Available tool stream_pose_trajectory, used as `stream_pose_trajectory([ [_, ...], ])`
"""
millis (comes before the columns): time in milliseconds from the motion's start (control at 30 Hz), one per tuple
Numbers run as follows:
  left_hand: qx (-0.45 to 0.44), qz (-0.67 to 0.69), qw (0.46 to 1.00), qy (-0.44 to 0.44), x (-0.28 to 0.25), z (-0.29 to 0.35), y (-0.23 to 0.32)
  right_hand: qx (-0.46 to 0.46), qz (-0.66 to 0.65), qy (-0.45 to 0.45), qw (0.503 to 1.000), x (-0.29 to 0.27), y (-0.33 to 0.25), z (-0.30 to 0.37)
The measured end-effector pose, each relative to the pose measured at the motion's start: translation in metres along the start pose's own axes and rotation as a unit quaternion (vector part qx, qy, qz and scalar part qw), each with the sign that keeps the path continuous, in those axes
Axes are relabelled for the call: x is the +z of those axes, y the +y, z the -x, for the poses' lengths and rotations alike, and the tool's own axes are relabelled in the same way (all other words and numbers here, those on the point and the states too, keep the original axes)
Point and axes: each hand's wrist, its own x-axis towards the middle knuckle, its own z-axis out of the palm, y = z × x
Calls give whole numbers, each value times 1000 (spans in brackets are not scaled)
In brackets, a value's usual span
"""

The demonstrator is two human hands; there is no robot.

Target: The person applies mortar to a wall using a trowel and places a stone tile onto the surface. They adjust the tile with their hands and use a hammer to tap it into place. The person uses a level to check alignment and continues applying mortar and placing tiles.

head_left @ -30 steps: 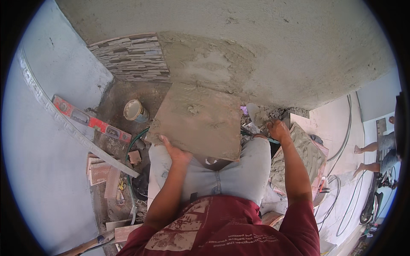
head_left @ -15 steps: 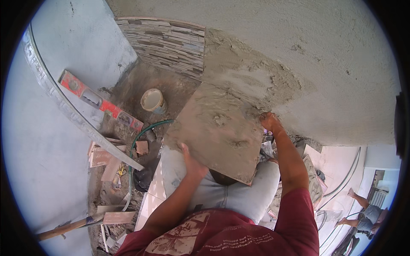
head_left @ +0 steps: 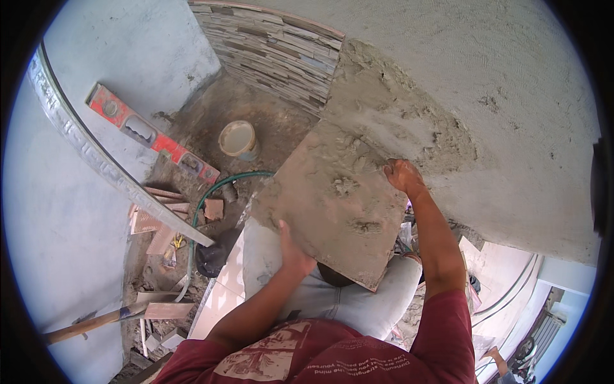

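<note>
Grey wall point(head_left: 511, 121) backs left hand point(head_left: 295, 254) holding 1 mortar-covered tile point(head_left: 332, 208).

My view is bright and softly lit, with dimmer ground point(head_left: 208, 112) around the bucket point(head_left: 248, 153). Right of the bucket, the tile point(head_left: 320, 208) shows soft shading; left of it, the metal bar point(head_left: 121, 179) bends into a curve. Blackness rounds off my edges, fringed blue.
</note>
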Motion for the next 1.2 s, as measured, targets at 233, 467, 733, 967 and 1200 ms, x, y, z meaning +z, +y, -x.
stream_pose_trajectory([
  [233,-17,16,1000,4,-1,0,0,10,46,-4,999,-4,-25,-22],
  [467,-2,25,999,-31,-3,-1,-2,-54,5,12,998,-4,-51,-19],
  [733,-8,19,997,-71,-6,-3,-4,-92,147,-8,985,-17,-65,-18],
  [967,-27,16,998,-45,5,4,0,-156,80,40,984,12,-51,16],
  [1200,-3,21,999,-50,2,2,-2,-66,76,133,986,21,0,59],
])
